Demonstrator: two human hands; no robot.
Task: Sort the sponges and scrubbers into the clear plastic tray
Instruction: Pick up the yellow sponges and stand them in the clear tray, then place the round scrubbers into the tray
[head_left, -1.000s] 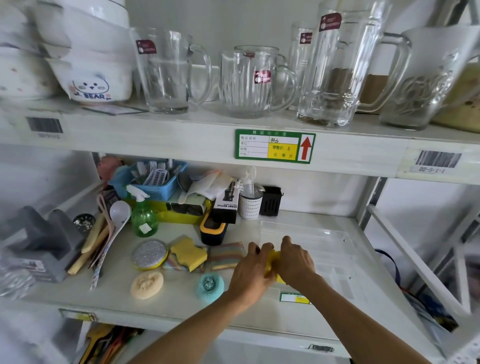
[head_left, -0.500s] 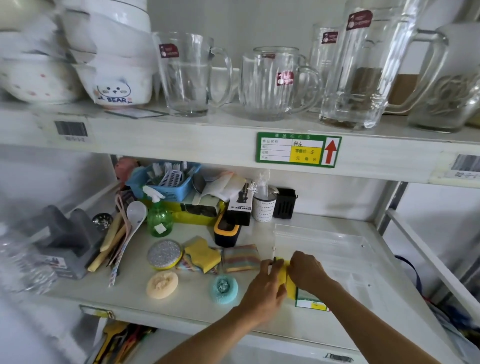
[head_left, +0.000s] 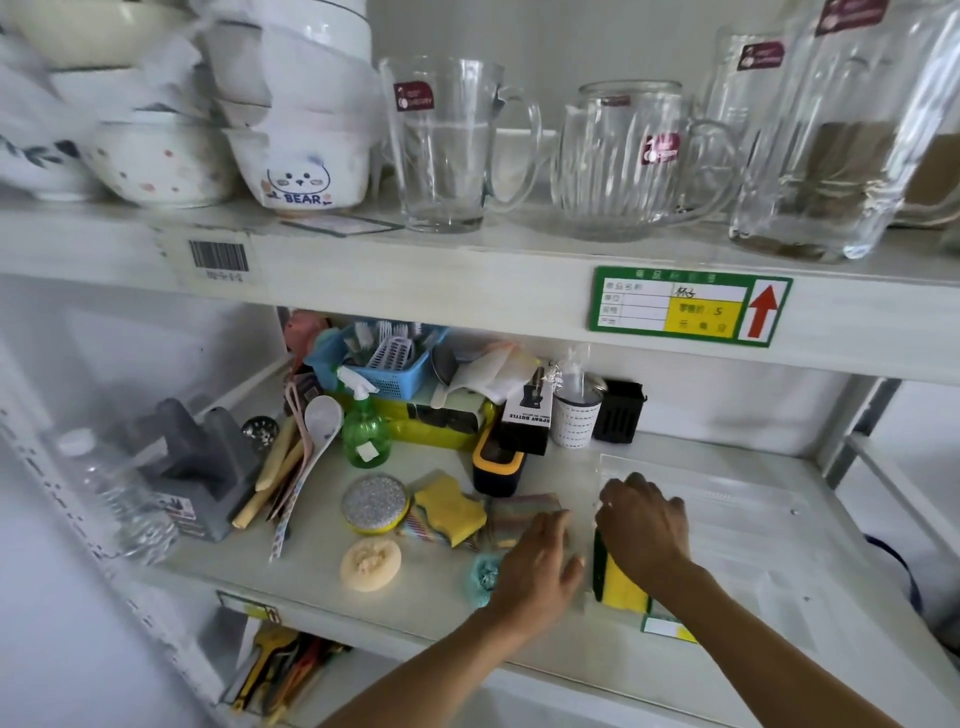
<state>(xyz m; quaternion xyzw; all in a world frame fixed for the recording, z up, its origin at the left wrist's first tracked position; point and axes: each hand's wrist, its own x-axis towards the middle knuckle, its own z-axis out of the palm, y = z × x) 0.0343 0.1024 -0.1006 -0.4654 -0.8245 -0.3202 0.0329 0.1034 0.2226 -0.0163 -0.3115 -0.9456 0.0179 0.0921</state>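
Note:
A clear plastic tray (head_left: 737, 499) lies on the right half of the lower shelf. My right hand (head_left: 644, 525) rests on a yellow sponge with a green scouring side (head_left: 615, 584), standing on edge at the tray's near left corner. My left hand (head_left: 540, 561) hovers open just left of it, over a teal mesh scrubber (head_left: 480, 574) and a striped sponge cloth (head_left: 519, 512). Further left lie a wavy yellow sponge (head_left: 449, 506), a round silver glitter scrubber (head_left: 374, 501) and a round cream loofah pad (head_left: 370, 564).
Behind the sponges stand a green spray bottle (head_left: 366, 434), a black and yellow holder (head_left: 496, 465), a spray bottle box (head_left: 527, 415) and a blue basket (head_left: 384, 364). A grey block (head_left: 195, 462) and spoons (head_left: 301, 457) sit left. Glass mugs (head_left: 447, 145) and bowls line the upper shelf.
My left hand has let go of the yellow and green sponge and moved left over the teal scrubber. My right hand keeps the sponge at the tray's corner. The camera came closer.

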